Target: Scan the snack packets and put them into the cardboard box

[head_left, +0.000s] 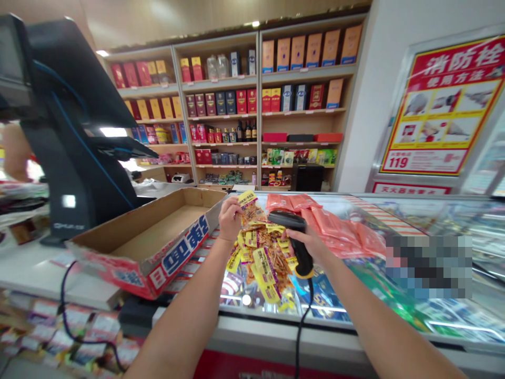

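My left hand (230,217) pinches the edge of a yellow-topped snack packet (249,206), raised at the far side of a loose heap of similar snack packets (265,268). The contents look brown and stringy through their clear parts. Wrapped round the grip of a black barcode scanner (302,247) is my right hand (305,239). The scanner's head points left, toward the raised packet, and its cable hangs down over the counter's front edge. Behind and right of the scanner lie several orange-red plastic packs (331,223).
An open cardboard box (145,223) with nothing visible inside stands on the left, beside a black checkout terminal (74,131). The glass-topped counter (232,308) shows goods beneath it. Shelves of boxed goods (221,100) line the back wall. A pixelated patch covers part of the right side.
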{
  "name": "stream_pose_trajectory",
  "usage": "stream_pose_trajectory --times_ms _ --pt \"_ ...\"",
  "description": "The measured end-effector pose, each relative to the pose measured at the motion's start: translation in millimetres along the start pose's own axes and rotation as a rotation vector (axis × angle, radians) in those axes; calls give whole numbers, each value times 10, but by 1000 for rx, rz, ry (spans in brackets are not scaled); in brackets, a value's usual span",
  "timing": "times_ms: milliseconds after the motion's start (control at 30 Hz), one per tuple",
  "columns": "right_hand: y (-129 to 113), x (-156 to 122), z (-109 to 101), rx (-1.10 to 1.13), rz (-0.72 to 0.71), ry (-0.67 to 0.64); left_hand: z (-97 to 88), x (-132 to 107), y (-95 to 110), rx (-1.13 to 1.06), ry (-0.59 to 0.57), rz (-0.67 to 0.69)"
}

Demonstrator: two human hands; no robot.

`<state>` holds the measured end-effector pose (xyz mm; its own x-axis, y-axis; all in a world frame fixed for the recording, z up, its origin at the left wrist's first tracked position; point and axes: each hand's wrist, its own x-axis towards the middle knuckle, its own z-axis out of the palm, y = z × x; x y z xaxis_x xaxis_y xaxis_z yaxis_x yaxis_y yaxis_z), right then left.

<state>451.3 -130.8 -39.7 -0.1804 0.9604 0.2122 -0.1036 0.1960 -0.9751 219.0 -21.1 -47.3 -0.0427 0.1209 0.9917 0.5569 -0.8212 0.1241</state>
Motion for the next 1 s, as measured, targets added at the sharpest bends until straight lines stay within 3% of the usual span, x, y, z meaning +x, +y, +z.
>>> stream_pose_trajectory --times_ms 200,467,633,733,867,1000 --pt "0 -9 7 14 19 14 11 20 71 24 -49 -16" --pt "59 21 -26 19 9 3 19 -1 56 15 -26 -34" --pt "72 21 -29 65 -28 -34 -26 240 145 143 -86 -214" --pt "70 18 -28 90 -47 -31 -269 616 184 326 -207 -342" --pt "84 20 -23 97 -37 -13 -882 1161 143 654 -370 -400" --pt "78 15 3 85 -43 -2 -1461 1425 40 994 -697 -418"
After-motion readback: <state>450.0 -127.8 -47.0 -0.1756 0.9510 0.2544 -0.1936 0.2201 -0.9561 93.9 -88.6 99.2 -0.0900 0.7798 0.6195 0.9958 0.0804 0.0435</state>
